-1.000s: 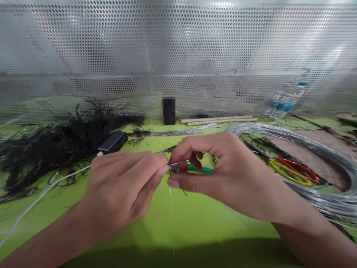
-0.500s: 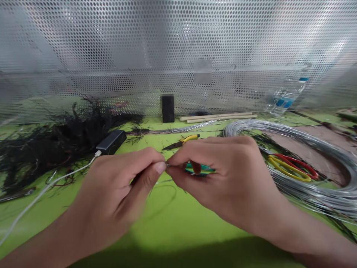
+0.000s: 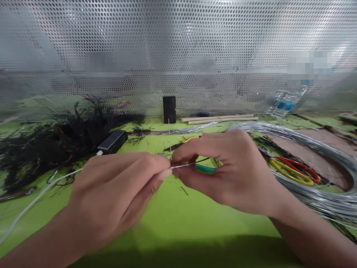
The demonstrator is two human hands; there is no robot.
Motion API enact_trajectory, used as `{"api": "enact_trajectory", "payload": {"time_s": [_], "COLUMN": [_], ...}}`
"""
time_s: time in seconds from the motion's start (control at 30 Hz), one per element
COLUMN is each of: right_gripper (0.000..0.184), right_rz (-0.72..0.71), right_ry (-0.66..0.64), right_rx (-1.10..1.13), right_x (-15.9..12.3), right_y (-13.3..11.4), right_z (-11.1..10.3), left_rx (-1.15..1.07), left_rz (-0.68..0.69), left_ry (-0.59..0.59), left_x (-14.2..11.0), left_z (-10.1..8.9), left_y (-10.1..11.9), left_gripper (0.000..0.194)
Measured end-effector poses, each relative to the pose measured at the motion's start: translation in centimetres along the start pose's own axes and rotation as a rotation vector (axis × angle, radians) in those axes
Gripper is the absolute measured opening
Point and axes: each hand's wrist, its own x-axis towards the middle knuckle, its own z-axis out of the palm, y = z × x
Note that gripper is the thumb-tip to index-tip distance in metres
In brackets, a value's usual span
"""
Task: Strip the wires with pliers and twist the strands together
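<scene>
My left hand is closed, thumb and forefinger pinching a thin metal wire in the middle of the view. One fine strand stands up from the pinch, and another length runs right across the fingers of my right hand. That hand is also closed in a pinch, its fingertips meeting the left ones at the wire. A green handle shows beneath the right fingers; I cannot tell whether it is held or lies on the table. Just behind the fingertips lie yellow-handled pliers, partly hidden.
A large coil of silver wire lies at right, with red-and-yellow-handled pliers inside it. At left are a black fibre heap, a dark power bank and a white cable. Sticks and a bottle sit by the mesh wall.
My left hand has rolled over, closing the gap beneath its forefinger. My right fingers have shifted slightly, and the wire between the hands now shows more, with one strand upright.
</scene>
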Motion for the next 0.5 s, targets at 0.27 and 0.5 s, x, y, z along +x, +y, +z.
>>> {"api": "enact_trajectory", "payload": {"time_s": [0.27, 0.5], "right_gripper": [0.014, 0.022], "right_rz": [0.242, 0.193], "right_ry": [-0.063, 0.014], "right_rx": [0.598, 0.707], "right_x": [0.6, 0.7], "right_y": [1.1, 1.7], "right_z": [-0.2, 0.6], "left_rx": [0.025, -0.027], "left_rz": [0.104, 0.031], "left_ry": [0.056, 0.016], "left_x": [-0.3, 0.0], "left_z": [0.8, 0.9], "left_y": [-1.0, -0.9], "left_gripper": [0.01, 0.012]}}
